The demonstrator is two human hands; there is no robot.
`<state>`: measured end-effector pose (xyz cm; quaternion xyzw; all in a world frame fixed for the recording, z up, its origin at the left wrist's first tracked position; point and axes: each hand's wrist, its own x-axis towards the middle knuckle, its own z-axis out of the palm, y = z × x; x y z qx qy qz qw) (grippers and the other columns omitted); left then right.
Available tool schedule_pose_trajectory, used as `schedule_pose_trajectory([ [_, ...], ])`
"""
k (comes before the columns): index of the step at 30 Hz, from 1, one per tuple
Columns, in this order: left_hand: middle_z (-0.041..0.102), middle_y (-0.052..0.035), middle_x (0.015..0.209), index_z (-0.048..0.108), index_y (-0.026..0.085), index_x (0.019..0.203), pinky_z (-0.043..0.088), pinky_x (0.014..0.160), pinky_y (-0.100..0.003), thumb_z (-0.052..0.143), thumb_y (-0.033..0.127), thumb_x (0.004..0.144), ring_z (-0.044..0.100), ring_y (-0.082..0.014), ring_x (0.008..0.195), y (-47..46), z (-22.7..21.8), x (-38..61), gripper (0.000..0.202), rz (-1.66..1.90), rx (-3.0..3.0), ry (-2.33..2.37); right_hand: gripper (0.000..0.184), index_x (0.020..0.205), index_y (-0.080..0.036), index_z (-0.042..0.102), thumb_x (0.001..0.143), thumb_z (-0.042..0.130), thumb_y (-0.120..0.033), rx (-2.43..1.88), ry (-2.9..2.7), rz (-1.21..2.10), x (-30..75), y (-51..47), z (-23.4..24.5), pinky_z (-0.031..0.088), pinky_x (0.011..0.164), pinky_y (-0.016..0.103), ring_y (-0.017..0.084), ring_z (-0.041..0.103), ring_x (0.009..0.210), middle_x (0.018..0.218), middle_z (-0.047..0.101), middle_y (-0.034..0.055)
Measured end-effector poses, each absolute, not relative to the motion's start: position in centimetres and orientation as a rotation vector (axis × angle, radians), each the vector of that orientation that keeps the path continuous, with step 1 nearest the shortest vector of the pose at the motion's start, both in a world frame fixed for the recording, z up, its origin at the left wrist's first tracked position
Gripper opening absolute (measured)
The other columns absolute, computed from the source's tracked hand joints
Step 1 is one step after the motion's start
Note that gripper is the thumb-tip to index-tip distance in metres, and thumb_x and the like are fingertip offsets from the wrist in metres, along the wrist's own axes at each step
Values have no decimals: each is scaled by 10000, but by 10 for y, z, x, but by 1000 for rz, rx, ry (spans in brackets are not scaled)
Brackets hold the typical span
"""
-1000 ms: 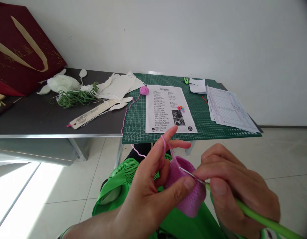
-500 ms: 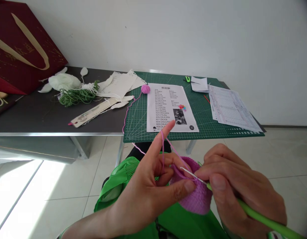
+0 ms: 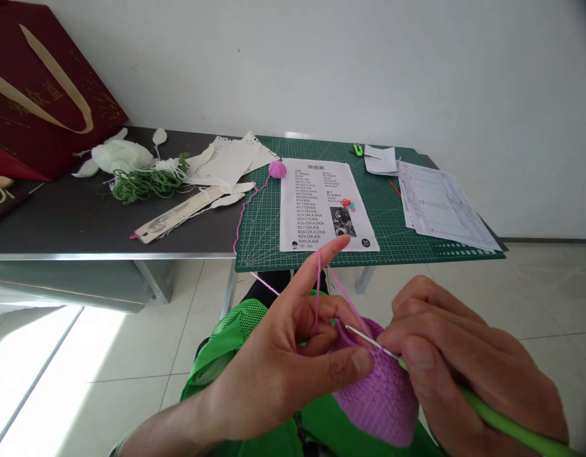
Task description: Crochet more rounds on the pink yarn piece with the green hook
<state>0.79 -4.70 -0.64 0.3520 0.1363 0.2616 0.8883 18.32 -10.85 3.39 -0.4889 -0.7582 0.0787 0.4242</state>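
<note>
Between my two hands hangs a cup-shaped pink crochet piece [image 3: 388, 400]. My left hand [image 3: 293, 362] pinches its rim with the thumb and bent fingers, while the index finger points up with pink yarn [image 3: 342, 285] looped over it. A crochet hook [image 3: 493, 409] with a green handle and a metal tip lies in the closed fingers of my right hand [image 3: 459, 355]. The metal tip crosses the piece's rim beside my left thumb. From my left hand the yarn runs back to a small pink ball [image 3: 277, 169] on the green cutting mat.
A printed pattern sheet [image 3: 321, 184] lies on the cutting mat [image 3: 259, 235], with small coloured stitch markers [image 3: 347, 204] on it. Further right are a green clip [image 3: 358, 150] and papers [image 3: 445, 203]. Green yarn [image 3: 148, 181], a bookmark [image 3: 179, 214] and a red bag [image 3: 45, 82] are at left.
The crochet piece has tilted and shifted down and to the right. My left index finger has leaned rightward with the yarn, and my right hand has moved slightly right with the hook.
</note>
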Motion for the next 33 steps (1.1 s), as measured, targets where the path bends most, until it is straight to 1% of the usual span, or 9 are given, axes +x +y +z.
schedule_pose_trajectory([
  [4, 649, 38, 904, 440, 521, 1492, 266, 523, -143, 740, 64, 909, 242, -8, 517, -47, -3, 9, 799, 533, 709, 301, 212, 777, -145, 616, 926, 518, -31, -1201, -1981, 200, 186, -107, 39, 473, 552, 262, 99, 505, 604, 584, 589, 1],
  [9, 653, 35, 924, 420, 520, 1502, 241, 503, -141, 725, 61, 921, 250, -5, 515, -47, -3, 10, 800, 525, 698, 292, 197, 757, -163, 583, 941, 568, -94, -1253, -1974, 261, 189, -109, 38, 476, 554, 223, 86, 508, 637, 629, 597, -9],
  [12, 654, 32, 920, 401, 506, 1517, 246, 504, -141, 731, 54, 914, 259, -7, 520, -46, -4, 10, 822, 505, 701, 287, 202, 795, -178, 581, 978, 522, -119, -1299, -1903, 380, 191, -114, 33, 452, 565, 237, 93, 502, 661, 638, 557, -21],
  [16, 651, 31, 914, 382, 493, 1534, 281, 524, -148, 745, 51, 900, 278, -14, 534, -41, -5, 9, 854, 455, 736, 284, 281, 757, -184, 569, 1022, 477, -203, -1331, -1817, 498, 193, -118, 30, 435, 565, 247, 92, 500, 643, 634, 512, -26],
  [20, 651, 20, 940, 369, 484, 1543, 273, 516, -161, 749, 80, 904, 300, -30, 554, -39, -3, 6, 846, 406, 755, 293, 220, 801, -180, 585, 997, 492, -147, -1304, -1853, 481, 195, -115, 33, 427, 546, 250, 102, 511, 644, 655, 532, -16],
  [24, 656, 23, 918, 398, 462, 1531, 249, 505, -179, 771, 106, 892, 268, -39, 550, -41, 1, 8, 821, 388, 753, 326, 178, 859, -178, 605, 987, 499, -116, -1265, -1915, 463, 197, -114, 38, 442, 544, 252, 112, 513, 639, 656, 543, -15],
  [28, 659, 30, 900, 434, 462, 1505, 210, 497, -197, 768, 105, 893, 223, -40, 531, -42, 4, 11, 783, 408, 744, 334, 252, 823, -171, 613, 1032, 488, -238, -1161, -1886, 463, 198, -115, 38, 448, 523, 221, 95, 524, 612, 638, 554, -16],
  [30, 663, 33, 897, 437, 461, 1499, 221, 503, -206, 769, 94, 888, 228, -37, 522, -41, 3, 12, 786, 387, 732, 308, 299, 819, -170, 621, 1043, 489, -319, -1119, -1852, 503, 201, -114, 37, 448, 526, 227, 95, 530, 613, 644, 560, -15],
  [33, 667, 29, 914, 430, 455, 1501, 255, 522, -205, 758, 78, 893, 255, -25, 513, -40, 1, 11, 787, 361, 716, 255, 339, 874, -162, 645, 1056, 452, -373, -1018, -1928, 618, 210, -111, 38, 488, 575, 240, 105, 554, 647, 679, 599, -4],
])
